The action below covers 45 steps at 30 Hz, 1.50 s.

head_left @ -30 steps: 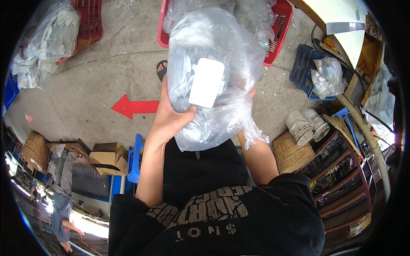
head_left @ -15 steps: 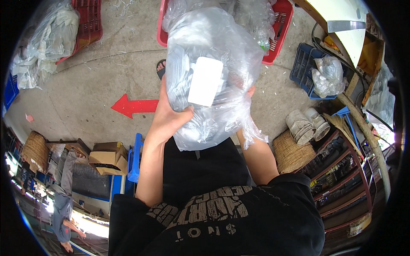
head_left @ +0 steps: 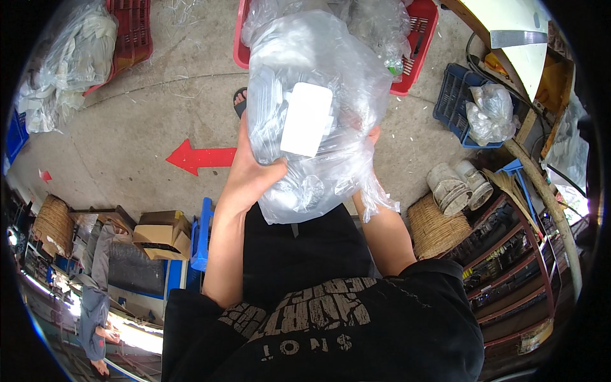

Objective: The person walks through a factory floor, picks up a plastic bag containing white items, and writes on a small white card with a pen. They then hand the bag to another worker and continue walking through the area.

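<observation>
Left hand [head_left: 251, 175]: fingers closed on the lower left side of the clear plastic bag [head_left: 312, 114], thumb pressed into the film.
Bag: held up at chest height, in front of the red crate [head_left: 417, 48]; crinkled, glossy, bulging, a white rectangular label [head_left: 307, 119] on its face.
Handling: looks soft, light and slippery; likely best cupped from below on both sides.
Right hand [head_left: 372, 137]: behind the bag's right side, only fingertips show, seemingly gripping it.
Floor [head_left: 127, 134]: rough grey concrete left of the bag, with a painted red arrow [head_left: 200, 157].

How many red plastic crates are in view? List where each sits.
2. One red crate lies at the upper left beside a heap of bags; the other red crate lies at top centre, behind the clear bag held in both hands. More may be hidden.
</observation>
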Motion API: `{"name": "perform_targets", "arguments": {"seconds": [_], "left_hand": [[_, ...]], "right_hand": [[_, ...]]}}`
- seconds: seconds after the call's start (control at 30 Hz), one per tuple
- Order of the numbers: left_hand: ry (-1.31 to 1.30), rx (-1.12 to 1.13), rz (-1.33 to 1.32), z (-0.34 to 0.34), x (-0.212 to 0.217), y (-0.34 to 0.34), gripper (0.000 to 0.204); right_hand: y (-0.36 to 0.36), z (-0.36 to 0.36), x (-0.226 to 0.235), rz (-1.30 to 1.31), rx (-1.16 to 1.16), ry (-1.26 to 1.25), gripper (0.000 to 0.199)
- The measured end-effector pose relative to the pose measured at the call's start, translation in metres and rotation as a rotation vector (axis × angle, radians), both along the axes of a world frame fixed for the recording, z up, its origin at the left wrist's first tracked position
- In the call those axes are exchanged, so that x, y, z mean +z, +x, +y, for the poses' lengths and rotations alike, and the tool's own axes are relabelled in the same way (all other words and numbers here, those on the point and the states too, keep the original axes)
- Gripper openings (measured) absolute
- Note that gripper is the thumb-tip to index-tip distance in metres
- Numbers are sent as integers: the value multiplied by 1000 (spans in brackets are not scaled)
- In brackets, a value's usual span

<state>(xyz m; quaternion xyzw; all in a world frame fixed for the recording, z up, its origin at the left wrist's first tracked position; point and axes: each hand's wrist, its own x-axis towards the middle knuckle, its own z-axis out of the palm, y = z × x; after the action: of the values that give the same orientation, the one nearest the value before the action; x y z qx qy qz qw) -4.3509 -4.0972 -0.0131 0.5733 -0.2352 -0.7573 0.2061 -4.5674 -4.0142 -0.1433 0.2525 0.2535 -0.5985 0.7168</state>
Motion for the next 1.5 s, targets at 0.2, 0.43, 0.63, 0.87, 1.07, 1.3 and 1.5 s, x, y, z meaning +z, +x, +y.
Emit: {"name": "perform_targets", "arguments": {"seconds": [0.2, 0.43, 0.63, 0.87, 1.07, 1.3, 1.5], "left_hand": [[14, -6, -3, -3, 0, -2, 95], [2, -19, -12, 0, -5, -1, 96], [-5, -26, -8, -2, -6, -1, 94], [11, -12, -32, -4, -7, -3, 92], [49, 43, -105, 15, -40, 11, 86], [-332, -271, -203, 39, -39, 22, 91], [-344, -330, -589, 54, -50, 11, 97]], "right_hand": [[0, 12, 0, -32, -20, -126, 69], [-3, 9, -2, -20, -12, -53, 67], [1, -2, 2, 40, 18, 66, 47], [-3, -1, -2, 90, 26, 15, 49], [12, -45, 38, -254, 169, -2, 58], [50, -49, 21, 103, 687, 71, 37], [67, -69, 50, 497, 1270, -281, 43]]}}
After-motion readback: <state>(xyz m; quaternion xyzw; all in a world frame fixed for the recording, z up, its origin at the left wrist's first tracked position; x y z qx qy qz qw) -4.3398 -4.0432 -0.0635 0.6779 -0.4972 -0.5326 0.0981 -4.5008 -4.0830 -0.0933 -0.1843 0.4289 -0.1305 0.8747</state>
